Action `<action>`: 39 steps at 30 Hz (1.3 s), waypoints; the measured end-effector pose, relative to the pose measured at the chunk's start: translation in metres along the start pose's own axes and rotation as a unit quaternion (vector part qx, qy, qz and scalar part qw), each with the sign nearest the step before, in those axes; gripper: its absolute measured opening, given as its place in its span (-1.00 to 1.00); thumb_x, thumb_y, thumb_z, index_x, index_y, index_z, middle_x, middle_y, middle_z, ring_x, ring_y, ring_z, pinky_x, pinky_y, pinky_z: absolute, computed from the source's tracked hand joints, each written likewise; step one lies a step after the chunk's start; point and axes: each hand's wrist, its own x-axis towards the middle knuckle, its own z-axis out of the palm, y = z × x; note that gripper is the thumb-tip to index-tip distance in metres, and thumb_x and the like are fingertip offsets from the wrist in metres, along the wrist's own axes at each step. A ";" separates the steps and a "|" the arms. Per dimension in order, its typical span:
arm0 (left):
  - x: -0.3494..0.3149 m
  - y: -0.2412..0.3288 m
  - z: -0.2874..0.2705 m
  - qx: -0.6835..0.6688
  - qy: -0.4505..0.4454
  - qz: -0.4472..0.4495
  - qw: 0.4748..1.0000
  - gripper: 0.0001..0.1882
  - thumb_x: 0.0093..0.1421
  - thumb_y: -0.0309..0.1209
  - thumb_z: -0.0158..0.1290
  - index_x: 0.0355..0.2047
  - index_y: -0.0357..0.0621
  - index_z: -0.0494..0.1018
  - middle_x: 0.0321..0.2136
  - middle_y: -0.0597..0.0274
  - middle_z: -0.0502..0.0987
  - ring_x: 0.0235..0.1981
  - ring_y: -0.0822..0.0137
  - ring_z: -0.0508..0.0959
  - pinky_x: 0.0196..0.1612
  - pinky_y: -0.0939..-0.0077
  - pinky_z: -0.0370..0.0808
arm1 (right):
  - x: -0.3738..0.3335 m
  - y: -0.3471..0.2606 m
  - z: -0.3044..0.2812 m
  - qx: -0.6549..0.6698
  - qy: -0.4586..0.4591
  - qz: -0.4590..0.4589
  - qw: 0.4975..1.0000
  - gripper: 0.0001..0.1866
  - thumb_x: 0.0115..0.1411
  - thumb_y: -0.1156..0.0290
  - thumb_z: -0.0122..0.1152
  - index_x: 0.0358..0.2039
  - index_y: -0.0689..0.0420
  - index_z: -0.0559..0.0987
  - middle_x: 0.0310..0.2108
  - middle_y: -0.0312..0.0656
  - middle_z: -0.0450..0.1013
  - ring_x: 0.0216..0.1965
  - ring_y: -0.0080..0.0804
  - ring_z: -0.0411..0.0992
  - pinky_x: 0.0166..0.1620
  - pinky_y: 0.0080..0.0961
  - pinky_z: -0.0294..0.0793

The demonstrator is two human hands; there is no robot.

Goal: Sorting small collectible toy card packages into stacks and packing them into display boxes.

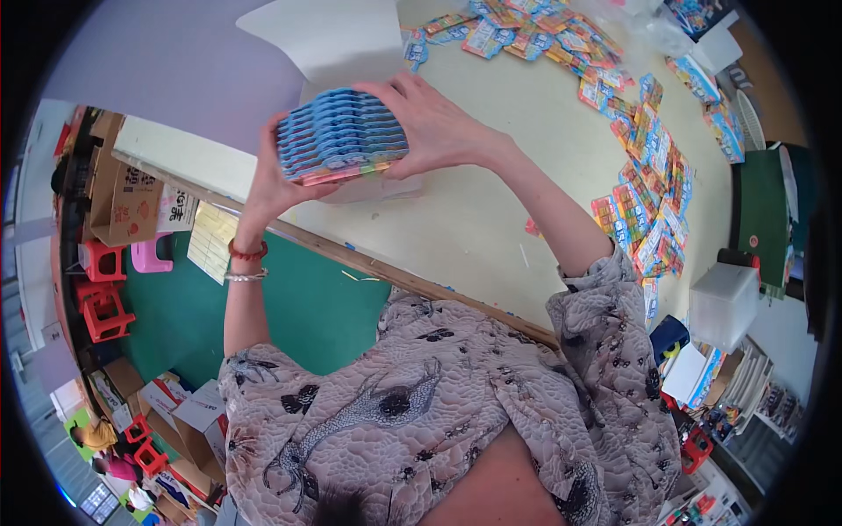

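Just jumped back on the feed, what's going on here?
A person is holding a stack of packs between both hands over the pale table, the left hand at one end and the right hand at the other. The packs' wavy blue edges face up. More loose packs lie scattered along the table's far and right sides. A white flap shows just beyond the stack.

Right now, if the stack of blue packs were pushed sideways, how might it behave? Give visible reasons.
The stack of blue packs could well slide apart: many separate layers show, with no visible band. Each layer looks thin, so is probably light singly. It may need support at both ends, where the left hand and right hand hold it.
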 end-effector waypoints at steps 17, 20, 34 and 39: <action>0.014 -0.003 0.014 0.329 -0.212 0.022 0.920 -0.13 -0.01 0.16 0.17 0.24 0.06 0.17 0.06 0.12 0.35 0.22 0.14 0.23 0.29 -0.29 -0.33 | 0.005 -0.006 0.019 -0.298 -0.269 0.158 0.902 0.06 -0.23 -0.02 0.45 0.28 0.02 0.18 0.05 -0.07 0.31 0.18 -0.18 0.23 0.22 0.52 -0.26; 0.021 -0.001 0.016 0.340 -0.165 0.097 0.921 -0.45 0.05 -0.13 0.21 0.05 0.06 0.38 -0.04 0.19 0.40 0.15 0.16 0.29 0.28 -0.20 -0.15 | -0.003 0.000 0.019 -0.262 -0.224 0.165 0.924 0.05 -0.20 -0.02 0.44 0.29 -0.02 0.16 0.06 -0.07 0.31 0.18 -0.19 0.23 0.23 0.50 -0.32; 0.032 0.014 -0.004 0.101 -0.016 0.016 0.995 -0.69 0.33 -0.27 -0.04 -0.21 -0.33 0.50 -0.41 0.04 0.57 -0.37 0.31 0.55 -0.25 0.49 0.45 | -0.016 -0.020 0.003 -0.064 -0.043 -0.006 0.997 -0.91 0.10 0.45 0.16 -0.39 0.15 0.47 -0.48 -0.16 0.44 -0.29 -0.26 0.47 -0.16 -0.27 0.39; 0.056 0.030 0.005 0.243 -0.209 -0.148 0.936 -0.51 0.26 -0.14 0.03 0.04 -0.28 0.40 -0.23 -0.02 0.57 -0.20 0.16 0.55 -0.10 0.46 0.45 | -0.017 -0.011 -0.060 0.007 0.125 0.050 0.991 -0.90 0.25 0.45 0.06 -0.27 0.19 0.41 -0.48 -0.11 0.46 -0.43 -0.38 0.52 -0.38 -0.48 0.42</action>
